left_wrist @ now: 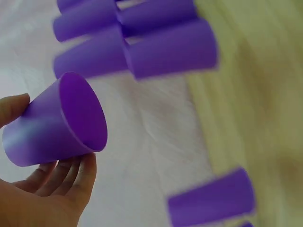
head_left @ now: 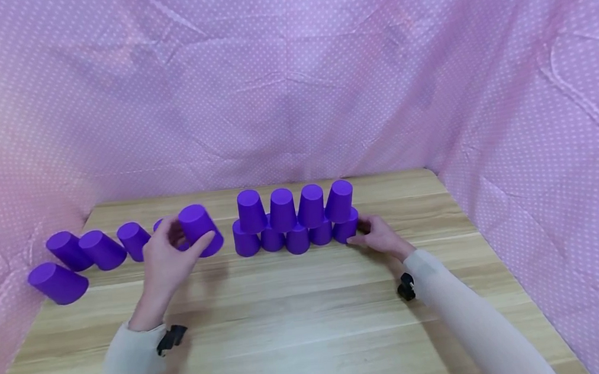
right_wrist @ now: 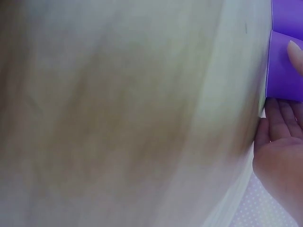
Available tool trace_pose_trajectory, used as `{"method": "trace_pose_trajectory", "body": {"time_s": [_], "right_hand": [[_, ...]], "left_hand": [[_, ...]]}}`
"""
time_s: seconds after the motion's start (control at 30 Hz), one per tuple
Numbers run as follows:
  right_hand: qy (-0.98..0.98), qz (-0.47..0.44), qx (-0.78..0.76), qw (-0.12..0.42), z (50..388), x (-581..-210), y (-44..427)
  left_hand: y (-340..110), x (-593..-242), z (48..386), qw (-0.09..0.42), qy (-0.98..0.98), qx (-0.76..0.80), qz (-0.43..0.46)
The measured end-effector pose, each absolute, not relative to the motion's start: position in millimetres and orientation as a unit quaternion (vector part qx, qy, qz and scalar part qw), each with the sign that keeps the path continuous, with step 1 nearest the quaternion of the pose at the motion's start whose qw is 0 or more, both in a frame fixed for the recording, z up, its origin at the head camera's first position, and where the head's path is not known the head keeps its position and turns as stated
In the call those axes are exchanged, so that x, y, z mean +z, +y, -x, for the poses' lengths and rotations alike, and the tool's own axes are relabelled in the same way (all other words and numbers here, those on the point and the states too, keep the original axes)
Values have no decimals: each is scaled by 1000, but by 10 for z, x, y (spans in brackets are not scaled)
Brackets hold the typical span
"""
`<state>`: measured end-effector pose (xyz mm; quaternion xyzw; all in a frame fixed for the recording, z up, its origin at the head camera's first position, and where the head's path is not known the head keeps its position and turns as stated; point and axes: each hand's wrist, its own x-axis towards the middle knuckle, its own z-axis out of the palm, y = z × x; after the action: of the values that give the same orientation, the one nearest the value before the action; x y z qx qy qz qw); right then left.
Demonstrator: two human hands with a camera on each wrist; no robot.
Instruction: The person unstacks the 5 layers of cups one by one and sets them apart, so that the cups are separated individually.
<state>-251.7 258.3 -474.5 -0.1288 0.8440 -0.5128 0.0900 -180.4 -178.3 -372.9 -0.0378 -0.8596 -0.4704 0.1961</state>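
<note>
In the head view, my left hand (head_left: 165, 258) holds a purple cup (head_left: 195, 221) upside down above the table, left of a stack. The left wrist view shows its open rim, with thumb on one side and fingers on the other. The stack has a lower row of several upside-down purple cups, with several more such as this upper cup (head_left: 251, 211) bridging them. At the stack's right end, my right hand (head_left: 385, 240) grips the outermost lower cup (head_left: 343, 232). In the right wrist view, the thumb and fingers lie on opposite sides of that cup (right_wrist: 280, 75).
Several more upside-down purple cups, including this nearer one (head_left: 59, 284), stand on the left of the wooden table (head_left: 289, 318). One behind my left hand is partly hidden. Pink dotted cloth (head_left: 291, 92) hangs around the back and sides.
</note>
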Motion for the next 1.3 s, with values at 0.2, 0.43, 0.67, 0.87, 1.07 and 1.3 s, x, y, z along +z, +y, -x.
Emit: {"method": "trace_pose_trajectory", "body": {"time_s": [0.2, 0.43, 0.67, 0.87, 1.07, 1.3], "right_hand": [[846, 113, -511, 102, 2487, -4731, 2547], [842, 119, -515, 108, 2459, -4731, 2519], [844, 113, -513, 106, 2458, -4727, 2533], [852, 107, -502, 102, 2479, -4721, 2549], [849, 118, -506, 96, 2497, -4718, 2562], [835, 125, -527, 100, 2492, -4685, 2550]], "left_hand": [[-2230, -3905, 1714, 99, -901, -423, -4], [-2620, -4107, 1637, 63, -913, -399, -56], [-2904, -4142, 1625, 58, -911, -396, -97], [-3131, -4167, 1629, 52, -908, -394, -132], [-3309, -4204, 1612, 43, -909, -385, -151], [-3428, -4222, 1599, 42, -896, -402, -184]]}}
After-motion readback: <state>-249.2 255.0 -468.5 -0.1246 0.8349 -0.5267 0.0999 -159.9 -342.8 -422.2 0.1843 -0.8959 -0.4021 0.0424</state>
